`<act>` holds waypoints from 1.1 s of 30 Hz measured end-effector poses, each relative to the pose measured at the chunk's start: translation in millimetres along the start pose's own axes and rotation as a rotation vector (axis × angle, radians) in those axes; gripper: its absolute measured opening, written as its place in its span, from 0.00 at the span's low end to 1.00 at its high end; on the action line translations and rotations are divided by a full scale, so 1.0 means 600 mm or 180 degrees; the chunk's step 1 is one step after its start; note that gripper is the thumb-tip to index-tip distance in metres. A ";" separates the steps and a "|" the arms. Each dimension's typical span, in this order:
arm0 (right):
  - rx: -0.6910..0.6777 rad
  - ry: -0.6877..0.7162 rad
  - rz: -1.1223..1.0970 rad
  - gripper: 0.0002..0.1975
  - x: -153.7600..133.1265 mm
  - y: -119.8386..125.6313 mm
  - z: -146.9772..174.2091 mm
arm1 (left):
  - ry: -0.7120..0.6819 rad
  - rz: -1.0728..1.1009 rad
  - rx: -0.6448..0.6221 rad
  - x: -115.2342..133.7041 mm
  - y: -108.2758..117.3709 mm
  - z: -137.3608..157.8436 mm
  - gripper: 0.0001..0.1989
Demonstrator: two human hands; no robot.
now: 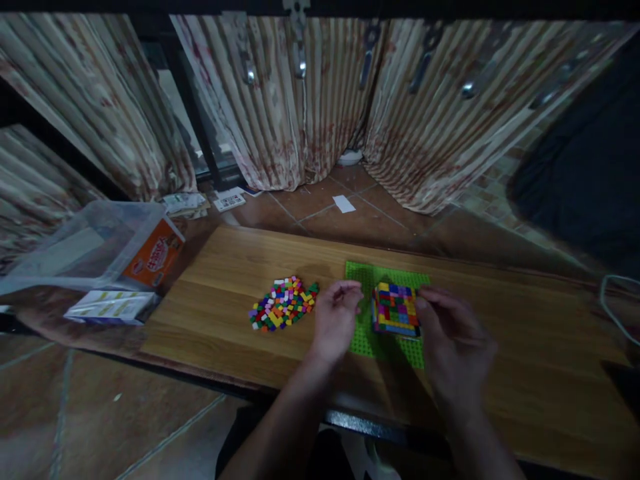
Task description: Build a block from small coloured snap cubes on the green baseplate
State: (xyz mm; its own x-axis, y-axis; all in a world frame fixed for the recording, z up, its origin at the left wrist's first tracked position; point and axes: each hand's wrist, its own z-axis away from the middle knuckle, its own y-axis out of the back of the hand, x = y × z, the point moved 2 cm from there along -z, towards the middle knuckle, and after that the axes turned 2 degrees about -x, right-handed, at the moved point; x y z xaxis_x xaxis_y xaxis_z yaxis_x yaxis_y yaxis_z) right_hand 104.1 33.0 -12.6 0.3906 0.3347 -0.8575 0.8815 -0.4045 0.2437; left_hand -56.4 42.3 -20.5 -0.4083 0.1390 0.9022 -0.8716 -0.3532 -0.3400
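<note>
Apparently, your brick block was part-built on the green baseplate, w/ loose bricks left; L hand & R hand grips: couldn't tell.

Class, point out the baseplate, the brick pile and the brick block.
Baseplate (367,273): head view, bare strip near its far edge.
Brick pile (285,304): head view, middle of the heap.
Brick block (397,309): head view, its multicoloured top.

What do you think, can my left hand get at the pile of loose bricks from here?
Most likely yes: the left hand is right beside the pile of loose bricks, and nothing seems to stand between them on the wooden table. Whether it already holds something, I can't tell.
</note>
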 end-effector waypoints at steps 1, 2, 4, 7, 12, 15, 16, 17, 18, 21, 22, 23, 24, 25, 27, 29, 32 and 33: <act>-0.0127 0.0006 -0.0005 0.07 -0.013 -0.009 0.011 | -0.0057 0.0083 0.0105 0.008 0.008 -0.003 0.05; -0.0365 0.0044 0.0040 0.06 -0.025 -0.021 0.022 | -0.0114 0.0169 0.0214 0.017 0.017 -0.006 0.06; -0.1061 0.0239 0.0165 0.06 -0.046 -0.049 0.044 | -0.0192 0.0376 0.0429 0.033 0.038 -0.012 0.06; -0.1692 0.0357 0.0236 0.08 -0.057 -0.088 0.066 | -0.0281 0.0730 0.0722 0.051 0.068 -0.021 0.06; -0.1902 0.0419 0.0658 0.12 -0.045 -0.134 0.079 | -0.0303 0.1109 0.0843 0.069 0.100 -0.023 0.08; -0.1941 0.0415 0.1044 0.13 -0.037 -0.155 0.081 | -0.0242 0.1199 0.0791 0.074 0.109 -0.020 0.10; -0.1978 0.0396 0.1161 0.14 -0.036 -0.162 0.081 | -0.0226 0.1202 0.0780 0.075 0.111 -0.019 0.11; -0.2027 0.0374 0.1274 0.14 -0.034 -0.169 0.081 | -0.0206 0.1198 0.0764 0.075 0.113 -0.018 0.11; -0.2083 0.0349 0.1394 0.14 -0.034 -0.176 0.079 | -0.0183 0.1192 0.0748 0.076 0.114 -0.018 0.11; -0.2201 0.0286 0.1775 0.12 -0.032 -0.193 0.075 | -0.0120 0.1168 0.0697 0.076 0.116 -0.019 0.12; -0.2216 0.0281 0.1872 0.11 -0.031 -0.196 0.074 | -0.0107 0.1157 0.0685 0.076 0.117 -0.020 0.12; -0.2221 0.0283 0.1924 0.11 -0.031 -0.198 0.073 | -0.0098 0.1142 0.0676 0.076 0.117 -0.021 0.12; -0.2221 0.0292 0.1925 0.10 -0.031 -0.199 0.072 | -0.0085 0.1123 0.0668 0.076 0.116 -0.021 0.12; -0.2201 0.0296 0.1879 0.10 -0.031 -0.199 0.072 | -0.0070 0.1103 0.0659 0.075 0.116 -0.021 0.12; -0.2118 0.0270 0.1660 0.10 -0.032 -0.195 0.072 | -0.0050 0.1079 0.0642 0.075 0.114 -0.022 0.12; -0.2034 0.0244 0.1288 0.10 -0.036 -0.188 0.071 | -0.0035 0.1066 0.0609 0.075 0.112 -0.021 0.12; -0.1939 0.0245 0.0705 0.08 -0.046 -0.174 0.070 | -0.0009 0.1028 0.0553 0.075 0.107 -0.020 0.12; -0.1905 0.0242 0.0562 0.08 -0.049 -0.169 0.069 | 0.0007 0.1009 0.0537 0.075 0.106 -0.020 0.12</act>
State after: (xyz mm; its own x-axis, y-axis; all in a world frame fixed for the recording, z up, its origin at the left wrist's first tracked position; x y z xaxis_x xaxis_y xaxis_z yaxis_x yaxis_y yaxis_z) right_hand -7.6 28.7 -30.7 0.5423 0.3750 -0.7519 0.7891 0.0799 0.6090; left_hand -133.4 37.3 -4.6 -0.6519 0.0000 0.7583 -0.6445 -0.5269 -0.5541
